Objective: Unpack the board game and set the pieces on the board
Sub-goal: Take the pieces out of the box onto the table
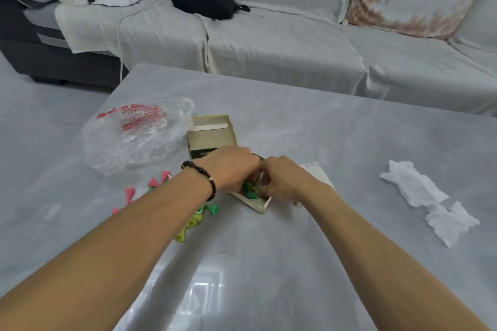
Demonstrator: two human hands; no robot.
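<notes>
Both hands meet at the middle of the frame over a shallow box tray [258,204], which lies tilted on the grey bench [349,142], its long side running from the lower right up toward the left. The left hand [231,166] is curled over the tray's upper left part, and the right hand [285,180] covers its right part; the fingers are bent, but I cannot tell if either grip really holds a piece. Between the two hands, inside the tray, some dark green pieces [248,192] are visible, just under the fingertips, so both hands are equally near. Above the hands stands the other box half [211,134], which looks empty. At the left, pink cones [156,183] and light green pieces [188,226] lie loose on the bench. Under the right hand a white sheet [320,174] shows, maybe the board.
</notes>
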